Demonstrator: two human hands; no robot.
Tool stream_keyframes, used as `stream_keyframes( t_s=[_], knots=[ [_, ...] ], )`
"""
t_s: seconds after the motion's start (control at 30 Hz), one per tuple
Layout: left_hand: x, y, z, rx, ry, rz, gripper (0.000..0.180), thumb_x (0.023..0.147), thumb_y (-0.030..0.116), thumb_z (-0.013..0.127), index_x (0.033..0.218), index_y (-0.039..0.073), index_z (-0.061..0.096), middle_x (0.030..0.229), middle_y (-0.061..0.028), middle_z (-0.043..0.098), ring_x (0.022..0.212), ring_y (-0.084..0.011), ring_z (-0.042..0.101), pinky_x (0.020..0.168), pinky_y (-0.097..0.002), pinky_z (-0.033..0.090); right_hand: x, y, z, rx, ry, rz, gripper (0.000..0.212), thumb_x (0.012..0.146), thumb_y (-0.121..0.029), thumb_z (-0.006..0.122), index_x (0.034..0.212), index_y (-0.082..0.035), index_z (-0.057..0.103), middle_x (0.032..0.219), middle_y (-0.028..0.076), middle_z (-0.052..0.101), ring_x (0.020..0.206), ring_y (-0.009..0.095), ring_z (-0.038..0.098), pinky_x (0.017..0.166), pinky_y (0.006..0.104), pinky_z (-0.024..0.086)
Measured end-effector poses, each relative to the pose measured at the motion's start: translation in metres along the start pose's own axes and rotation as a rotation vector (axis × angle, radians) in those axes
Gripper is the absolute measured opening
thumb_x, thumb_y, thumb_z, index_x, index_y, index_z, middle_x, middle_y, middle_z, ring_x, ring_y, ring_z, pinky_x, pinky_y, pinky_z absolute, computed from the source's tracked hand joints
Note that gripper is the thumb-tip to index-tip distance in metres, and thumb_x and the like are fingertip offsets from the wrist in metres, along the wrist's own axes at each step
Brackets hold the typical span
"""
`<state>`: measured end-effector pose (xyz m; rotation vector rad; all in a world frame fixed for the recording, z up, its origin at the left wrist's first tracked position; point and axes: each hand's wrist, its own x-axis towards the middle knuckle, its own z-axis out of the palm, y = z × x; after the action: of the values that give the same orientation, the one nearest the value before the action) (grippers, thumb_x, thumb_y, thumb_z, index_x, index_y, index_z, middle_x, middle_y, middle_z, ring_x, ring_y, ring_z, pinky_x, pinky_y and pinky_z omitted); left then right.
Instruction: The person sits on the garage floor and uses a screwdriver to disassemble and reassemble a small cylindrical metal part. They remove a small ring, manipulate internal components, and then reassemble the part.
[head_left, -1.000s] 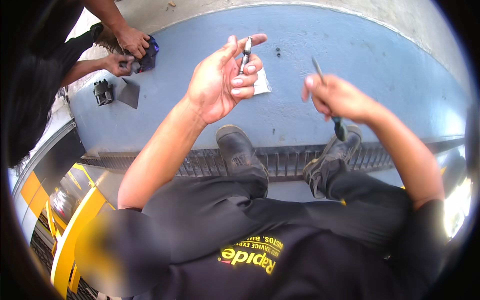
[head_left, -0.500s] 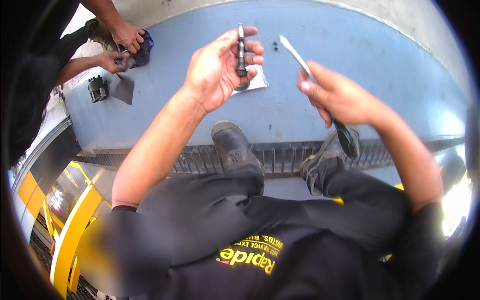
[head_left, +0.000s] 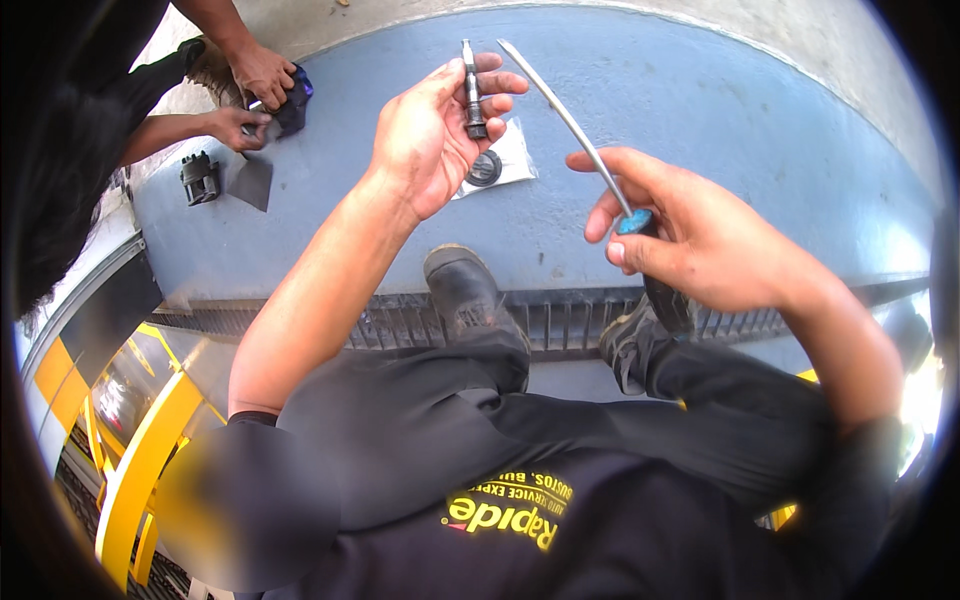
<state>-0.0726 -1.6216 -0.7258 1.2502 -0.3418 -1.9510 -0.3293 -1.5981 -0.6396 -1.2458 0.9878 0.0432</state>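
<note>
My left hand (head_left: 415, 140) is raised palm up, its fingers curled around a slim metal pin (head_left: 471, 92) with a dark, bolt-like lower end. The pin stands nearly upright against the fingers. In my right hand (head_left: 715, 230) is a screwdriver (head_left: 570, 122) with a long metal shank, a blue collar and a dark handle. Its tip points up and left, just right of the pin's top and apart from it in the picture. Beyond my left fingers, a clear plastic bag (head_left: 518, 155) lies on the blue floor with a black ring (head_left: 485, 169) on it.
At the left, a co-worker's hands (head_left: 262, 78) hold a dark cloth-like bundle (head_left: 292, 105). Near them lie a black part with several posts (head_left: 199, 179) and a dark flat sheet (head_left: 249, 184). A slotted drain grate (head_left: 395, 320) runs under my boots (head_left: 462, 280). Yellow metalwork (head_left: 135, 480) stands lower left.
The screwdriver has swung left and up toward the pin, and its shank and blue collar now show fully. My right hand has lowered and turned. The pin has shifted slightly left, uncovering the black ring.
</note>
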Motion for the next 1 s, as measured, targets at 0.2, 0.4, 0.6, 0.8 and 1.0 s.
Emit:
stream_keyframes(
  t_s=[0.2, 0.4, 0.6, 0.8, 1.0],
  knots=[
    [-0.001, 0.001, 0.0, -0.009, -0.059, 0.03, 0.036, 0.113, 0.024, 0.038, 0.129, -0.002, 0.056, 0.112, -0.0159, 0.067, 0.086, -0.0136, 0.06, 0.074, -0.0272, 0.053, -0.006, -0.011, -0.001, -0.067, 0.035, 0.079, 0.062, 0.104, -0.007, 0.052, 0.162, -0.016, 0.032, 0.096, 0.005, 0.059, 0.069, 0.012, 0.058, 0.072, 0.0293, 0.054],
    [-0.003, 0.001, 0.003, 0.007, -0.058, 0.061, 0.034, 0.112, 0.023, 0.039, 0.126, -0.002, 0.057, 0.109, -0.0156, 0.067, 0.079, -0.0127, 0.055, 0.071, -0.0271, 0.05, -0.007, -0.019, 0.001, -0.277, 0.112, 0.022, 0.052, 0.106, -0.015, 0.049, 0.156, -0.008, 0.038, 0.131, 0.026, 0.064, 0.121, 0.04, 0.062, 0.104, 0.0452, 0.047],
    [-0.004, 0.001, 0.0, -0.014, -0.112, 0.098, 0.032, 0.112, 0.022, 0.039, 0.124, -0.002, 0.057, 0.108, -0.0163, 0.067, 0.074, -0.012, 0.049, 0.068, -0.0266, 0.046, -0.009, -0.033, 0.0, -0.185, 0.105, 0.084, 0.051, 0.106, -0.016, 0.05, 0.155, -0.008, 0.04, 0.135, 0.027, 0.062, 0.126, 0.04, 0.06, 0.107, 0.0455, 0.047],
    [-0.008, 0.0, 0.002, -0.013, -0.105, 0.115, 0.031, 0.112, 0.021, 0.036, 0.121, -0.002, 0.055, 0.107, -0.017, 0.066, 0.07, -0.0095, 0.044, 0.065, -0.0246, 0.044, -0.004, -0.032, -0.004, -0.261, 0.094, 0.036, 0.052, 0.106, -0.014, 0.051, 0.156, -0.008, 0.04, 0.137, 0.027, 0.061, 0.127, 0.04, 0.059, 0.107, 0.0451, 0.046],
    [0.001, 0.009, 0.01, -0.2, -0.035, 0.196, 0.032, 0.114, 0.021, 0.027, 0.12, -0.002, 0.048, 0.103, -0.0211, 0.065, 0.066, -0.0069, 0.04, 0.059, -0.0241, 0.04, 0.022, -0.016, 0.014, -0.249, 0.206, -0.174, 0.057, 0.104, -0.01, 0.053, 0.159, -0.011, 0.036, 0.13, 0.026, 0.063, 0.122, 0.043, 0.06, 0.103, 0.0471, 0.047]
  ],
)
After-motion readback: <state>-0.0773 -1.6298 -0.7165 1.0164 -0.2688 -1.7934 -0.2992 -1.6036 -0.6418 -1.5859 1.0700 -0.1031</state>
